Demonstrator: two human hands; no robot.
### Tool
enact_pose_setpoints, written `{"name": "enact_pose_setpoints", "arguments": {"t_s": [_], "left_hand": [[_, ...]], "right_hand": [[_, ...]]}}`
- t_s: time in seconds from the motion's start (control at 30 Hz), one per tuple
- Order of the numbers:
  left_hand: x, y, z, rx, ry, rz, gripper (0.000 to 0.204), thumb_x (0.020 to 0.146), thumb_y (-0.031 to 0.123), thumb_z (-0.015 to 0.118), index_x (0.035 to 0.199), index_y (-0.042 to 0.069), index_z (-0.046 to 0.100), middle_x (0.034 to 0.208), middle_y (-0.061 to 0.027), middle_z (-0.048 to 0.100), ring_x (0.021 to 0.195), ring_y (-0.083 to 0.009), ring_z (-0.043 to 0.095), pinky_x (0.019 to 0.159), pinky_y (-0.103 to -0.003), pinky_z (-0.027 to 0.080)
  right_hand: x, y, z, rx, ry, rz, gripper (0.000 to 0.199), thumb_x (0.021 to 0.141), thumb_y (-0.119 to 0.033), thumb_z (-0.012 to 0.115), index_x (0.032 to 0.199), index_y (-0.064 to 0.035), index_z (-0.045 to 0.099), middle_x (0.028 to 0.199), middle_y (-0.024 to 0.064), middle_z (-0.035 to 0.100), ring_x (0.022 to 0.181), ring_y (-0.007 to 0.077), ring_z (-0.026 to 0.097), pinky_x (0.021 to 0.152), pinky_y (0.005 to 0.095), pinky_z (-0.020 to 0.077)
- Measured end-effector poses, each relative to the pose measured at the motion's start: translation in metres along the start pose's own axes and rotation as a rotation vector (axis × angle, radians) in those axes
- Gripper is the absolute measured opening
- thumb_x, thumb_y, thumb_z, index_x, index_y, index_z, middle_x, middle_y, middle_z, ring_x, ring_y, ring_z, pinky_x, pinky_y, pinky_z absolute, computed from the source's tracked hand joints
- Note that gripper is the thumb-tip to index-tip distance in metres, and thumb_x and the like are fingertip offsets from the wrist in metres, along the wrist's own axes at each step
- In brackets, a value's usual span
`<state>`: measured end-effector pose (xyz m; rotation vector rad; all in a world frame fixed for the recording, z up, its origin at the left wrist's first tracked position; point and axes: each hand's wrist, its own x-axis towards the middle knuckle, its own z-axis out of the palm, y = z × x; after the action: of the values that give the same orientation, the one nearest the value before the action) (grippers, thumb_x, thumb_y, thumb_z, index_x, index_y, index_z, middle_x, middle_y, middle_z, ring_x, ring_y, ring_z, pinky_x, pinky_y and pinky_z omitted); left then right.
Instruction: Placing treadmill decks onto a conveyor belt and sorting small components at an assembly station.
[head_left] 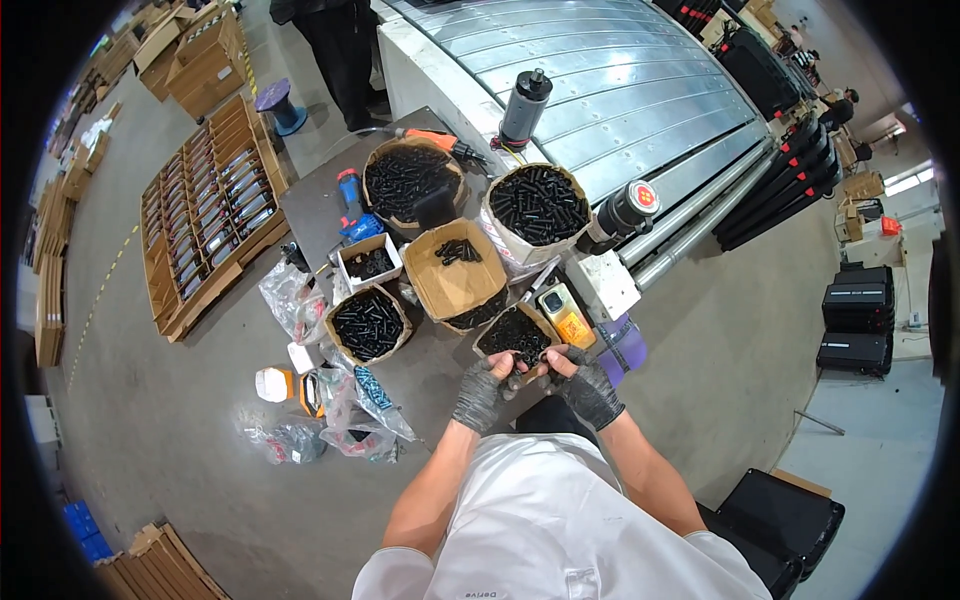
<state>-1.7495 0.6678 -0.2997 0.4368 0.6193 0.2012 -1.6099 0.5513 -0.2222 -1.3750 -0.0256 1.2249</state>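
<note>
Both hands wear dark fingerless gloves and meet over the near edge of a small box of black washers or similar small parts (518,332). My left hand (484,388) is closed, its thumb and fingertips pinched together. Beside it my right hand (583,386) is closed in the same way, its fingertips almost touching the left ones. Whatever they hold is too small to make out. Just beyond stands an open cardboard box (452,285) with a few black screws in it. Fuller boxes of black screws (368,326) surround it.
Farther off are two more screw boxes (540,205), a blue electric screwdriver (352,200) and an orange tool (430,136). A phone (566,312) lies right of my hands. Cylindrical motors (524,108) stand by a metal roller conveyor (610,70). Plastic bags (355,425) lie at left.
</note>
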Motion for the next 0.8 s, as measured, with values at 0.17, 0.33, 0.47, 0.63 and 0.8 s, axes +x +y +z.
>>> {"name": "enact_pose_setpoints", "arguments": {"t_s": [0.17, 0.33, 0.47, 0.63, 0.8], "left_hand": [[0.003, -0.001, -0.008, -0.002, 0.070, 0.041, 0.026, 0.093, 0.027, 0.066, 0.108, 0.006, 0.066, 0.092, -0.0044, 0.069, 0.069, -0.0092, 0.058, 0.059, -0.022, 0.046], [0.000, 0.003, -0.015, 0.007, 0.090, 0.057, 0.027, 0.092, 0.025, 0.066, 0.111, 0.006, 0.066, 0.095, -0.0059, 0.069, 0.072, -0.0112, 0.060, 0.064, -0.023, 0.049], [-0.002, 0.006, -0.016, -0.036, 0.092, 0.091, 0.029, 0.092, 0.024, 0.067, 0.113, 0.005, 0.066, 0.097, -0.0066, 0.070, 0.079, -0.0130, 0.064, 0.071, -0.024, 0.052], [-0.005, 0.008, -0.021, -0.006, 0.084, 0.096, 0.029, 0.091, 0.022, 0.068, 0.114, 0.004, 0.065, 0.098, -0.0072, 0.070, 0.083, -0.0139, 0.065, 0.075, -0.025, 0.053], [-0.009, 0.010, -0.014, 0.093, 0.083, 0.125, 0.027, 0.092, 0.020, 0.067, 0.114, 0.004, 0.065, 0.098, -0.0076, 0.070, 0.082, -0.0143, 0.066, 0.074, -0.026, 0.053]], "right_hand": [[0.001, 0.001, -0.004, 0.310, -0.052, 0.056, 0.019, 0.093, -0.015, 0.058, 0.106, -0.0019, 0.059, 0.104, 0.0147, 0.065, 0.095, 0.0220, 0.064, 0.084, 0.0343, 0.0533], [0.003, 0.003, -0.007, 0.405, -0.125, 0.020, 0.022, 0.092, -0.013, 0.052, 0.108, 0.0000, 0.059, 0.108, 0.0183, 0.065, 0.100, 0.0279, 0.064, 0.092, 0.0393, 0.0520], [0.004, -0.001, -0.005, 0.434, -0.150, 0.037, 0.028, 0.093, -0.015, 0.049, 0.114, 0.0009, 0.059, 0.113, 0.0191, 0.064, 0.103, 0.0289, 0.063, 0.095, 0.0404, 0.0508], [-0.002, -0.007, 0.000, 0.353, -0.307, 0.013, 0.041, 0.090, -0.012, 0.050, 0.128, 0.0016, 0.053, 0.127, 0.0186, 0.058, 0.119, 0.0270, 0.056, 0.107, 0.0357, 0.0411], [-0.003, -0.010, -0.001, 0.288, -0.278, 0.016, 0.043, 0.087, -0.004, 0.054, 0.129, 0.0014, 0.051, 0.129, 0.0183, 0.057, 0.122, 0.0253, 0.054, 0.108, 0.0348, 0.0400]]}}
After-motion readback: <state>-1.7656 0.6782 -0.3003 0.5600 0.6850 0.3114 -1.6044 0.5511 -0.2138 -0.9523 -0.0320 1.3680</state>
